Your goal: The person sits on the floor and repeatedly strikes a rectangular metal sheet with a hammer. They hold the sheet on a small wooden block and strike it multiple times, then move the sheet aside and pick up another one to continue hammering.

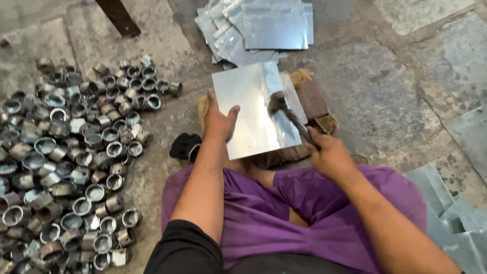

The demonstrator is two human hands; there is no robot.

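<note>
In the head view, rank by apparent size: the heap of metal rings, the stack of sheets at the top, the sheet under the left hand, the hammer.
1. heap of metal rings
2. stack of sheets
3. sheet under the left hand, near the stack's size, so that order is unsure
4. hammer

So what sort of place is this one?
Probably a small sheet-metal workshop, worked on a stone floor: a heap of short metal rings, stacked cut sheets, and a sheet being hammered.

glossy metal sheet (253, 109), rough stone floor (414, 75)
</note>
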